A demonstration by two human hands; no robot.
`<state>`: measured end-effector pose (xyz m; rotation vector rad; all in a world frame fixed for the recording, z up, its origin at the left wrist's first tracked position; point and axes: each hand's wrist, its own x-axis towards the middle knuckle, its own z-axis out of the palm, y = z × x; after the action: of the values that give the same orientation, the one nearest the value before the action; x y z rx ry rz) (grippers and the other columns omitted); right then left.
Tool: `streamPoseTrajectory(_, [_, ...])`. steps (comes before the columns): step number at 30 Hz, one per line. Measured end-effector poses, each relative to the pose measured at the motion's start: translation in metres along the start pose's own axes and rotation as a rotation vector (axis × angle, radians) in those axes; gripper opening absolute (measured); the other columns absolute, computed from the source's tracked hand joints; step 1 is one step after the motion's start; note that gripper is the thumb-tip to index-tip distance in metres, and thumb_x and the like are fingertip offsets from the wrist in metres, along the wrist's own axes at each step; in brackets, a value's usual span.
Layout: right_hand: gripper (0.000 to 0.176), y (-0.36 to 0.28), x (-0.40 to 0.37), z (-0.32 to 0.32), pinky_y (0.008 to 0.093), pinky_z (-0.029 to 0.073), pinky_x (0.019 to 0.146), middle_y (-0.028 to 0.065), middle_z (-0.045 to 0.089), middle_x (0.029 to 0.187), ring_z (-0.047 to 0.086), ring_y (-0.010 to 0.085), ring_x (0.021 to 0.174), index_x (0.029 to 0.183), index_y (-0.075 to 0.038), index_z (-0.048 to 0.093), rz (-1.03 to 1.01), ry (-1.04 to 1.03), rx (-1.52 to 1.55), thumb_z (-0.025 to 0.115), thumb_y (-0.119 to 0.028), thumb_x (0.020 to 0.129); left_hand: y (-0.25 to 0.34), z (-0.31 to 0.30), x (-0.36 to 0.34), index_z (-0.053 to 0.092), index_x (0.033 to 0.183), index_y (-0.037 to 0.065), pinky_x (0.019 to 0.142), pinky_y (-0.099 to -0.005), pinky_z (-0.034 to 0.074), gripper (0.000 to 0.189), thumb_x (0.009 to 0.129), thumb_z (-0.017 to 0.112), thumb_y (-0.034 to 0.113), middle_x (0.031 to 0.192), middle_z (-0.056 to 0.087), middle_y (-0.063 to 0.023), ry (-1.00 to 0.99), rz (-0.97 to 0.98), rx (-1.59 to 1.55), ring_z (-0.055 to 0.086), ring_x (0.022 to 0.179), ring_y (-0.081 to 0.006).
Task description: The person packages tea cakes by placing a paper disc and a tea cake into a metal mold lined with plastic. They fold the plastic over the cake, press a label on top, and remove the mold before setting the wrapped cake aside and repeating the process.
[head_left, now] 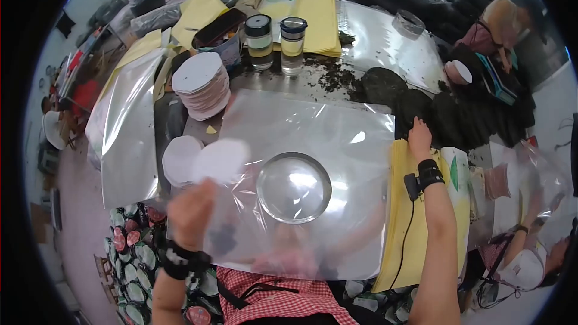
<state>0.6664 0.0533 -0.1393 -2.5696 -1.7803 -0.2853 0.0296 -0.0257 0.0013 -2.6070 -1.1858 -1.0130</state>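
My left hand, blurred by motion, pinches a round white paper disc above the left side of the clear plastic sheet. Just left of it lies a low stack of paper discs, partly covered by the held one. A round metal ring rests on the plastic sheet in front of me. My right hand reaches forward over the top of a yellow paper stack. Its fingers are stretched out, tips at the near edge of a row of dark, matted round cakes.
A taller stack of discs stands at the back left, near two lidded jars. Dark crumbs lie scattered behind the sheet. A roll of tape sits farther back. Other people are on the right side.
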Motion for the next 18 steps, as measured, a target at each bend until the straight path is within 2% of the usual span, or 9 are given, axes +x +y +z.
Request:
streamPoseTrajectory(3, [0.047,0.027,0.000,-0.006,0.0441,0.048,0.099,0.0227,0.059,0.134,0.058,0.0396,0.119,0.139,-0.001,0.053,-0.057,0.107,0.402,0.057,-0.008,0.092,0.053,0.049,0.007,0.072,0.103,0.006,0.072,-0.0297,0.059,0.022,0.081,0.069,0.007,0.112,0.073,-0.0101,-0.122,0.302,-0.266,0.072,0.099,-0.0210])
streamPoseTrajectory(4, [0.045,0.014,-0.016,-0.035,0.0442,0.049,0.098,0.0222,0.059,0.133,0.059,0.0397,0.117,0.138,-0.002,0.053,-0.081,0.237,0.456,0.055,-0.006,0.093,0.056,0.065,-0.004,0.072,0.103,0.006,0.072,-0.0297,0.059,0.022,0.081,0.069,0.007,0.112,0.073,-0.0101,-0.120,0.300,-0.269,0.072,0.099,-0.0210])
streamPoseTrajectory(6, [0.042,-0.053,-0.071,-0.138,0.0425,0.048,0.101,0.0200,0.059,0.134,0.059,0.0377,0.118,0.137,-0.002,0.055,-0.170,0.417,0.579,0.048,-0.002,0.096,0.060,0.090,-0.023,0.071,0.105,0.007,0.070,-0.0289,0.058,0.026,0.080,0.069,0.009,0.117,0.071,-0.0077,-0.288,0.324,-0.284,0.070,0.106,-0.0204])
streamPoseTrajectory(8, [0.044,-0.113,-0.131,-0.171,0.0445,0.041,0.111,0.0186,0.058,0.137,0.051,0.0368,0.132,0.135,0.004,0.055,-0.491,0.526,0.634,0.050,0.001,0.092,0.062,0.087,-0.018,0.071,0.107,0.008,0.068,-0.0289,0.057,0.027,0.080,0.069,0.009,0.113,0.071,-0.0057,-0.260,0.295,-0.321,0.071,0.103,-0.0195])
streamPoseTrajectory(9, [0.045,-0.139,-0.163,-0.161,0.0487,0.040,0.111,0.0200,0.058,0.137,0.050,0.0399,0.133,0.132,0.006,0.057,-0.534,0.342,0.817,0.054,0.000,0.088,0.064,0.083,-0.018,0.071,0.108,0.009,0.066,-0.0288,0.057,0.028,0.080,0.069,0.009,0.110,0.071,-0.0036,-0.226,0.265,-0.352,0.071,0.099,-0.0185])
streamPoseTrajectory(10, [0.046,-0.170,-0.188,-0.189,0.0506,0.041,0.110,0.0201,0.057,0.137,0.051,0.0397,0.133,0.130,0.004,0.059,-0.794,0.408,0.582,0.056,-0.003,0.085,0.062,0.075,-0.019,0.071,0.108,0.009,0.066,-0.0288,0.057,0.028,0.080,0.069,0.009,0.110,0.071,-0.0036,-0.228,0.274,-0.353,0.071,0.099,-0.0185])
streamPoseTrajectory(13, [0.050,-0.221,-0.259,-0.119,0.0491,0.044,0.108,0.0212,0.061,0.129,0.055,0.0383,0.127,0.125,0.005,0.062,-0.981,0.170,0.577,0.063,-0.018,0.081,0.054,0.045,-0.032,0.071,0.109,0.010,0.064,-0.0314,0.056,0.029,0.080,0.071,0.012,0.101,0.070,-0.0027,-0.420,0.423,-0.408,0.070,0.086,-0.0179])
streamPoseTrajectory(16, [0.058,-0.222,-0.260,-0.146,0.0468,0.047,0.105,0.0224,0.059,0.130,0.055,0.0376,0.125,0.126,0.006,0.060,-0.875,0.044,0.663,0.070,-0.025,0.079,0.050,0.041,-0.037,0.071,0.108,0.010,0.063,-0.0335,0.056,0.029,0.080,0.074,0.016,0.093,0.066,-0.0029,-0.437,0.194,-0.468,0.066,0.076,-0.0204])
streamPoseTrajectory(18, [0.073,-0.233,-0.237,-0.185,0.0416,0.053,0.095,0.0189,0.059,0.121,0.060,0.0359,0.113,0.131,0.010,0.054,-0.821,0.058,0.802,0.079,-0.030,0.075,0.049,0.052,-0.015,0.064,0.123,0.007,0.062,-0.0355,0.055,0.046,0.080,0.075,0.019,0.098,0.063,-0.0066,-0.350,0.074,-0.363,0.067,0.077,-0.0235])
